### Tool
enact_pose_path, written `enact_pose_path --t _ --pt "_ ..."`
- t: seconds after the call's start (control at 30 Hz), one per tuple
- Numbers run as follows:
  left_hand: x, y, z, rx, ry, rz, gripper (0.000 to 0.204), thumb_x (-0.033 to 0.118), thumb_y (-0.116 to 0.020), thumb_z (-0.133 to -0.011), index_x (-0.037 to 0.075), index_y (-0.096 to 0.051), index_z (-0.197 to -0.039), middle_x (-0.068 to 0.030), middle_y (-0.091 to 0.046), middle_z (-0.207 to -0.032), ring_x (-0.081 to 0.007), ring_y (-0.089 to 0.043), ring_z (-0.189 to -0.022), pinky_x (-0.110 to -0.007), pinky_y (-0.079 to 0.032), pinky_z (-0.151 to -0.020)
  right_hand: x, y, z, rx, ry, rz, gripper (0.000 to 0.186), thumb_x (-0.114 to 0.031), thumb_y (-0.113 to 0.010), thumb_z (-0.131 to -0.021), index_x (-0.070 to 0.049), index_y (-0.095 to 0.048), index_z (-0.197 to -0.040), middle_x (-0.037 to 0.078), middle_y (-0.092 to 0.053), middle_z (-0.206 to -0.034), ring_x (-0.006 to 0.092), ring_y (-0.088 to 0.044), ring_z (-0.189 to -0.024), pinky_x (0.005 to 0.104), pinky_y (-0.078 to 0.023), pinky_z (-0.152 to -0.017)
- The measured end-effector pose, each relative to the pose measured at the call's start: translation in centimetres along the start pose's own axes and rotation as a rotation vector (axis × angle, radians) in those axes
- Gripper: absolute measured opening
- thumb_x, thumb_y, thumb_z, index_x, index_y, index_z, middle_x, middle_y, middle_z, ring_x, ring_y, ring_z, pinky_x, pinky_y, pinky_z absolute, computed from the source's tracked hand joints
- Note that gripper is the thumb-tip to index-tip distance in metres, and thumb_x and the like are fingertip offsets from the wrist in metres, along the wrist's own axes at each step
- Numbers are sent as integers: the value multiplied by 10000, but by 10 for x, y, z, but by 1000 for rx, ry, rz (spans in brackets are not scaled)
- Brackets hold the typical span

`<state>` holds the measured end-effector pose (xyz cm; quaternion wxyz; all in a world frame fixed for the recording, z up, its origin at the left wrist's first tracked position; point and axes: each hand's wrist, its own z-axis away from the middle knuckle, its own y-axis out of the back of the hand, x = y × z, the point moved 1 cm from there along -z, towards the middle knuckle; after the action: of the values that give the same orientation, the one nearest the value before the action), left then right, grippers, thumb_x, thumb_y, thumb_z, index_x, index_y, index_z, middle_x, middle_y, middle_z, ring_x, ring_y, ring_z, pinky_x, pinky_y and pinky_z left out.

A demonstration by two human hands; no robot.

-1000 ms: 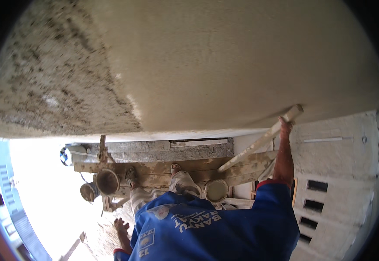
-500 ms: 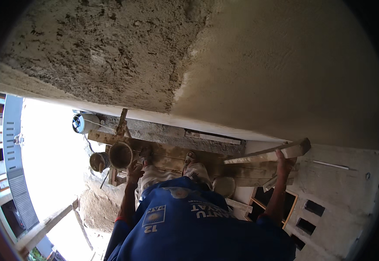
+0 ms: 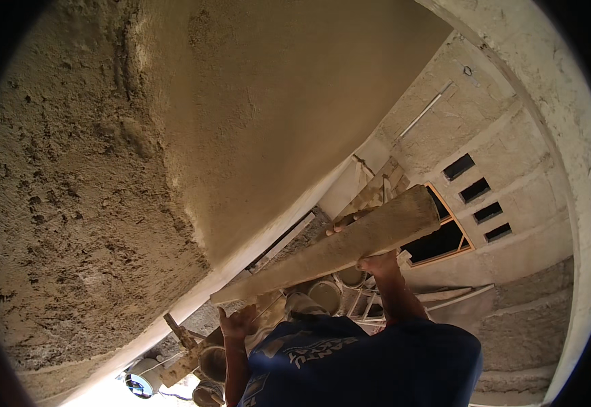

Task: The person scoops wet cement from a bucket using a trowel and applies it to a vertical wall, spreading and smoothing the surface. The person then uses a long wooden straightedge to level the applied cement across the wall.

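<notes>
A long straight board [image 3: 329, 244], caked with grey-brown mortar, lies slantwise in front of my chest, its thick end at the right. My right hand [image 3: 380, 263] grips it near that end, thumb on the near edge and fingertips showing along the far edge. Just below the thin end is my left hand [image 3: 239, 320], thumb and fingers apart, holding nothing; whether it touches the board I cannot tell. Ahead rises a wall with a smooth plastered part [image 3: 295, 102] and, to the left, a rough, pitted part [image 3: 71, 190].
Wooden planks underfoot are partly hidden by the board. Buckets [image 3: 212, 363] stand at the lower left, and a round container [image 3: 325, 296] sits below the board. To the right are an orange-framed window [image 3: 438, 237] and a side wall with dark slots [image 3: 474, 190].
My view has turned to the right. The board has swung up and across my chest, its thin end now by my left hand. My left hand has risen from near the buckets and opened.
</notes>
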<state>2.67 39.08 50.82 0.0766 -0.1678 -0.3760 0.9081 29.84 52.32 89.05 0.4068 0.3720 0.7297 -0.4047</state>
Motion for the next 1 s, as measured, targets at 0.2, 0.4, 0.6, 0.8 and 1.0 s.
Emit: enact_pose_path --t 0.2,0.4,0.6,0.8,1.0 --pt "28 24 24 160 -360 227 488 404 -514 -901 1 -506 -1176 -150 -570 -1185 -305 -576 -1026 -475 -469 -919 -12 -29 -4 -191 118 -78 734 -275 -814 -672 -40 -386 -1220 178 -554 -1078 321 -555 -1044 534 -438 -921" --pt "8 36 26 -35 -499 -18 296 312 -602 -888 80 -562 -1069 -68 -628 -952 -226 -617 -899 -396 -526 -777 -17 41 41 89 -92 -214 838 -207 -739 -715 -101 -267 -1399 131 -418 -1276 394 -388 -1211 580 -226 -1067" --pt "1 14 -14 111 -667 238 323 231 -599 -904 95 -445 -1153 -92 -569 -1069 -286 -597 -966 -485 -542 -796 46 166 56 320 -280 -394 459 -142 -580 -864 1 -452 -1280 175 -471 -1330 297 -450 -1230 458 -303 -1085" --pt "5 22 -64 158 -953 393 333 182 -582 -908 87 -395 -1167 -121 -544 -1105 -296 -601 -957 -508 -538 -806 143 251 17 412 -658 -155 388 -194 -558 -899 -32 -473 -1241 143 -552 -1194 246 -544 -1083 368 -489 -904" --pt "31 64 -122 371 -973 417 443 201 -590 -904 81 -353 -1258 -138 -520 -1158 -298 -573 -1019 -491 -519 -852 224 251 13 403 -937 -24 389 -265 -506 -934 -44 -476 -1252 135 -566 -1172 247 -576 -1020 368 -525 -837"
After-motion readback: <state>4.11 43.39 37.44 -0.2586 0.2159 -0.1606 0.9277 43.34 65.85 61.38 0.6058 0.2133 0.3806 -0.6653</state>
